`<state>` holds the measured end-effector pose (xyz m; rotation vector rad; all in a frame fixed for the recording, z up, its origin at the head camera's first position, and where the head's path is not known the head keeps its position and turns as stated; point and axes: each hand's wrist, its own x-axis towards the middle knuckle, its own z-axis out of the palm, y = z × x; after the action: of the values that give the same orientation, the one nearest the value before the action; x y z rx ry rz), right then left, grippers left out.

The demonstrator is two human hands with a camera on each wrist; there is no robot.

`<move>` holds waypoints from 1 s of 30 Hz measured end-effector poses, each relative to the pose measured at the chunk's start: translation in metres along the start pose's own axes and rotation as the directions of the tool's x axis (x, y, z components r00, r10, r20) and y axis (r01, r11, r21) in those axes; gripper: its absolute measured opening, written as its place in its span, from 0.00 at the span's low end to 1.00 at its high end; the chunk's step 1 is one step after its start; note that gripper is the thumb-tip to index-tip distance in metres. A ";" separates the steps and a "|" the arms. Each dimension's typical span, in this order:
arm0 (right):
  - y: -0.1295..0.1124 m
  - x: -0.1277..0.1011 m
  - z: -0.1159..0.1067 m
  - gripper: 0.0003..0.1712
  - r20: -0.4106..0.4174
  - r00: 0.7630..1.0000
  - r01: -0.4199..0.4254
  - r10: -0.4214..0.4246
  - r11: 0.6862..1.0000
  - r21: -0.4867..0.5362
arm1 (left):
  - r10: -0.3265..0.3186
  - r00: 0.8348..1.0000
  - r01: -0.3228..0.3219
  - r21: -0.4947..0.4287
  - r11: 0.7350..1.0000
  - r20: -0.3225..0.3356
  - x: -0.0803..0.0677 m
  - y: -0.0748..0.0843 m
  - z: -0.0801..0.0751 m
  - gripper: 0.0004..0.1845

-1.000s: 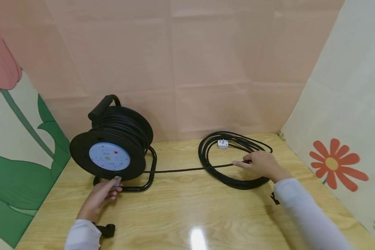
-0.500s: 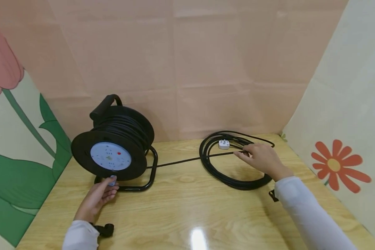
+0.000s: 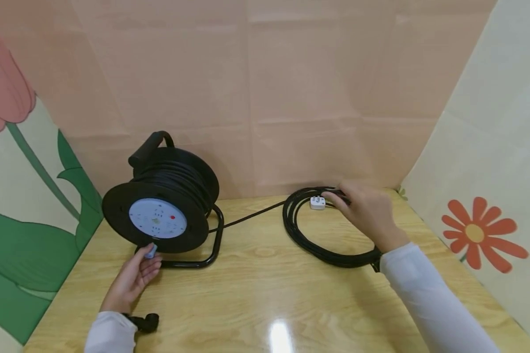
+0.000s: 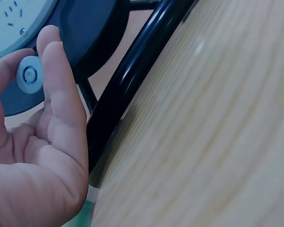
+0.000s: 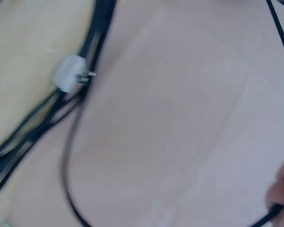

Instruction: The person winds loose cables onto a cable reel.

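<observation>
Toward the left of the head view, one black cable reel (image 3: pixel 161 191) is standing on the wood-patterned surface (image 3: pixel 247 294), with one carry handle (image 3: pixel 145 149) showing at its top and one tubular base frame (image 3: pixel 215 247) below. One round pale-blue socket panel (image 3: pixel 157 218) with a single red button (image 3: pixel 172 217) is facing near. One of two hands, the left hand (image 3: pixel 132 279), is pinching the one blue knob (image 3: pixel 151 251) at the panel's near edge, its remaining fingers bending loosely beneath. A single strand of black cable (image 3: pixel 256 214) is running from the reel to one loose coil (image 3: pixel 331 259) lying on the right. The right hand (image 3: pixel 368 208) is reaching over the coil's far right part, its fingers curling round the cable, its thumb pointing left. One white plug (image 3: pixel 317 203) is lying near that thumb, its pins pointing up. Two pale sleeves (image 3: pixel 433 299) are showing, one per arm.

From the left wrist, the knob's round end is sitting between the digits, while one thick black tube of the base frame is slanting past just beside the hand.

From the right wrist, the picture is blurring: the one plug is resting against several strands on the left, their count unclear, and only part of the hand is showing at the right edge, gripping one strand.
</observation>
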<state>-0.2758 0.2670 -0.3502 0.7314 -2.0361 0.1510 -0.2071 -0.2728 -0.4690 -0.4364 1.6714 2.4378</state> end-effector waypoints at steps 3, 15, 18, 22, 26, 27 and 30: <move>-0.004 0.011 -0.005 0.27 0.065 0.998 0.008 -0.009 1.000 0.012 | 0.002 1.000 -0.002 -0.016 1.000 0.000 0.001 0.000 0.000 0.18; -0.004 0.003 0.003 0.20 0.222 0.960 -0.187 0.169 0.981 0.060 | 0.060 0.995 -0.036 -0.293 0.955 0.075 -0.007 0.010 -0.008 0.18; -0.008 -0.001 0.008 0.20 0.273 0.949 -0.175 0.158 0.984 0.041 | 0.070 0.994 -0.031 -0.389 0.921 0.085 -0.010 0.016 -0.010 0.17; -0.016 -0.002 0.014 0.16 0.358 0.918 -0.192 0.169 0.981 0.030 | 0.109 0.990 -0.052 -0.494 0.868 0.088 -0.016 0.025 -0.012 0.16; -0.025 -0.002 0.021 0.15 0.394 0.897 -0.225 0.198 0.974 0.023 | 0.160 0.983 -0.085 -0.548 0.832 0.091 -0.020 0.030 -0.011 0.15; -0.026 -0.002 0.023 0.15 0.401 0.893 -0.230 0.203 0.973 0.020 | 0.169 0.981 -0.089 -0.557 0.825 0.094 -0.020 0.032 -0.011 0.16; -0.031 -0.002 0.027 0.16 0.415 0.885 -0.242 0.211 0.970 0.023 | 0.184 0.978 -0.089 -0.592 0.801 0.102 -0.021 0.035 -0.011 0.16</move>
<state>-0.2780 0.2325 -0.3726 0.6016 -2.5319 0.2235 -0.1954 -0.2952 -0.4349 -0.1814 0.8805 2.9846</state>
